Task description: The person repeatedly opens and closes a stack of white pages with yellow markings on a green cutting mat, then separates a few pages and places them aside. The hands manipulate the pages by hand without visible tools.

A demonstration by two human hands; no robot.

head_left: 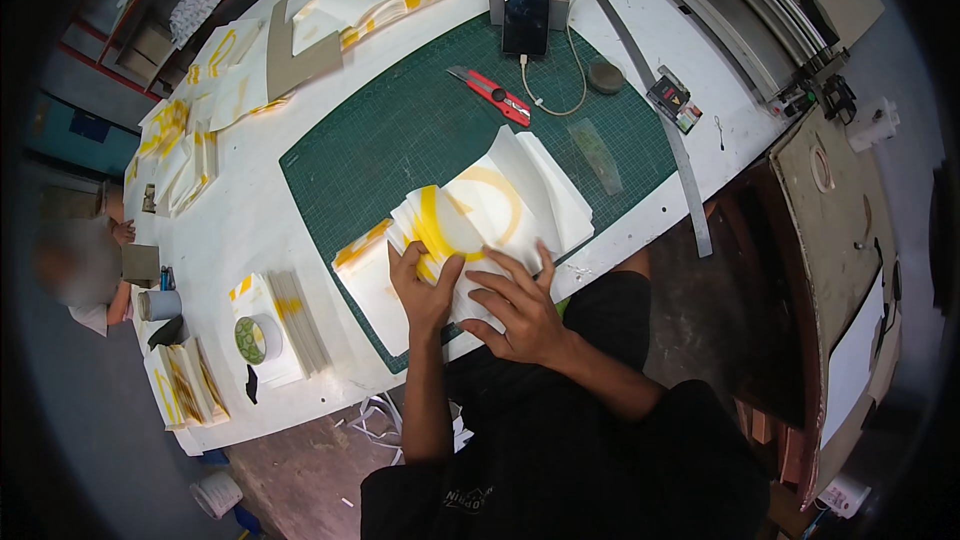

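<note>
A stack of white paper sheets with yellow printed bands (pixel 478 202) lies on the green cutting mat, some sheets fanned and lifted. At its near left side my left hand (pixel 424 292) rests with thumb and forefinger spread apart against the paper. My right hand (pixel 520 318) is just to its right, fingers spread over the near edge of the sheets. Under and left of this stack are more yellow-marked sheets (pixel 365 280). The undersides of the lifted sheets and some fingertips are hidden.
On the green cutting mat (pixel 350 160) lie a red utility knife (pixel 495 98), a phone (pixel 526 12) with a cable and a dark round object (pixel 604 78). A metal ruler (pixel 690 180) crosses its right side. Paper stacks (pixel 290 315) and a green-topped tub (pixel 256 338) stand left. Another person (pixel 85 265) is far left.
</note>
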